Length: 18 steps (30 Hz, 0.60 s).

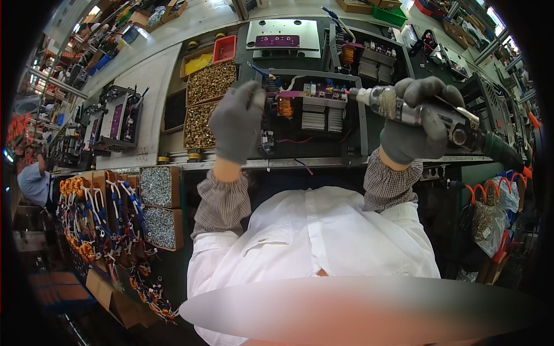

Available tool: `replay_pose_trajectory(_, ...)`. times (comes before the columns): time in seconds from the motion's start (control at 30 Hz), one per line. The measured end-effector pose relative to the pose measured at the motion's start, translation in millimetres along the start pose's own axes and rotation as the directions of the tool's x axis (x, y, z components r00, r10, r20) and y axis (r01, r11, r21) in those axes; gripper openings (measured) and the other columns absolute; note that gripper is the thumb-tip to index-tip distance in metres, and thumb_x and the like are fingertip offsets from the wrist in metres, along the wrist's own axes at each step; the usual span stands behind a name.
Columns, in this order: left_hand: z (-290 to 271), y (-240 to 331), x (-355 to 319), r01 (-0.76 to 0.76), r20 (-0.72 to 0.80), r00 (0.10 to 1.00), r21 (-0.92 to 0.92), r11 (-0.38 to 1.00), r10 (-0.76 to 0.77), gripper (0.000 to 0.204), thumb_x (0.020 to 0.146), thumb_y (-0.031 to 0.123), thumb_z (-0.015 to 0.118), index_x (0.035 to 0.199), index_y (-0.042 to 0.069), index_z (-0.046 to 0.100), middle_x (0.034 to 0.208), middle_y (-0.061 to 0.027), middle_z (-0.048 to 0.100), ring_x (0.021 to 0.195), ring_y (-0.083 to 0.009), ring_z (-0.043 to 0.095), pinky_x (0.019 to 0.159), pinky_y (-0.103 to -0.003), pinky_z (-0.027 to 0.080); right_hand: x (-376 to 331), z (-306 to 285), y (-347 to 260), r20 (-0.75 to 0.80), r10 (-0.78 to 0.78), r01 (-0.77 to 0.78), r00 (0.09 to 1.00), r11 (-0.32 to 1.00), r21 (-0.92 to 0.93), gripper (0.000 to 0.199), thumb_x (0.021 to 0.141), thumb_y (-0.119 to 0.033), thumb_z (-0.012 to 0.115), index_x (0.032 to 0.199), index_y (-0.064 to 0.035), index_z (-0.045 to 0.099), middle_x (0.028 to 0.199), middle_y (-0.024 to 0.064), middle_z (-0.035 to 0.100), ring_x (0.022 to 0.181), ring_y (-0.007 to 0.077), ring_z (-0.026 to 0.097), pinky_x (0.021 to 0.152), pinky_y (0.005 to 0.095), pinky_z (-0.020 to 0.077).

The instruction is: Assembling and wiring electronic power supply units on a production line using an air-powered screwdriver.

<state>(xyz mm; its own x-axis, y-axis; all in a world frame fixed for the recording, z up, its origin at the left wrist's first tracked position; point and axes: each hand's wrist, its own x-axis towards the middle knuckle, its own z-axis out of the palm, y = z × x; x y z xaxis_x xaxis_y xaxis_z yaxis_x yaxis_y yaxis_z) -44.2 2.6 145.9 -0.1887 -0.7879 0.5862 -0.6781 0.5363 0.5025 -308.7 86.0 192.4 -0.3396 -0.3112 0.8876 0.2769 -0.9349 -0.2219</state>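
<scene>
My right hand (416,124), in a grey glove, is wrapped around a power screwdriver (372,99) held nearly level. Its tip points left, close to the right end of a purple circuit board (323,92); whether they touch I cannot tell. That board sits above silver finned heat sinks (314,118) in an open black metal chassis (360,130), beside a copper coil (284,106). At the chassis's left side hovers my gloved left hand (238,124), fingers curled together. Anything pinched there is too small to make out. Behind the left hand are boxes of brass-coloured fasteners (210,81).
Farther back stands another chassis with a silver plate (283,34). A red bin (224,49) and yellow small parts (198,64) lie behind the fasteners. Boxes of silver screws (159,187) and wired coils (75,190) sit at left. Another unit (115,121) stands left; a person (36,181) is beyond.
</scene>
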Motion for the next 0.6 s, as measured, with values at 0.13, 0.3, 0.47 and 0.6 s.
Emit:
replay_pose_trajectory(0.13,30,-28,39,-0.177,0.172,0.973,0.114,0.978,0.156,0.027,0.090,0.035,0.062,0.101,0.012,0.072,0.083,-0.0089,0.068,0.075,-0.0261,0.067,0.066,-0.036,0.053,4,-8,12,-0.105,0.044,-0.036,0.993,0.996,0.084,0.050,0.076,0.001,0.044,0.125,-0.0016,0.053,0.110,0.0193,0.065,0.083,0.0265,0.066,0.078,0.0425,0.0538)
replay_pose_trajectory(0.3,50,-12,55,-0.401,0.389,0.828,-0.093,0.911,0.404,0.026,0.090,0.040,0.060,0.097,0.017,0.072,0.083,-0.0034,0.069,0.076,-0.0239,0.068,0.065,-0.037,0.054,0,-12,40,-0.453,0.156,-0.183,0.878,0.983,-0.017,0.037,0.076,-0.005,0.052,0.113,-0.0049,0.057,0.099,0.0131,0.067,0.080,0.0241,0.066,0.080,0.0459,0.0551)
replay_pose_trajectory(0.47,52,-11,57,-0.486,0.392,0.805,0.008,0.874,0.445,0.026,0.090,0.040,0.060,0.090,0.017,0.071,0.079,-0.0031,0.067,0.073,-0.0228,0.067,0.063,-0.035,0.054,0,-35,55,-0.565,0.302,-0.243,0.767,0.953,0.180,0.028,0.074,-0.007,0.054,0.101,-0.0043,0.059,0.093,0.0103,0.066,0.078,0.0234,0.066,0.079,0.0432,0.0566)
replay_pose_trajectory(0.6,55,-12,58,-0.579,0.327,0.774,0.019,0.815,0.542,0.022,0.087,0.036,0.066,0.090,0.015,0.071,0.076,-0.0013,0.068,0.068,-0.0201,0.068,0.056,-0.032,0.053,-4,-39,65,-0.684,0.323,-0.271,0.654,0.944,0.187,0.018,0.074,-0.008,0.055,0.091,-0.0050,0.058,0.090,0.0100,0.065,0.074,0.0228,0.065,0.078,0.0416,0.0576)
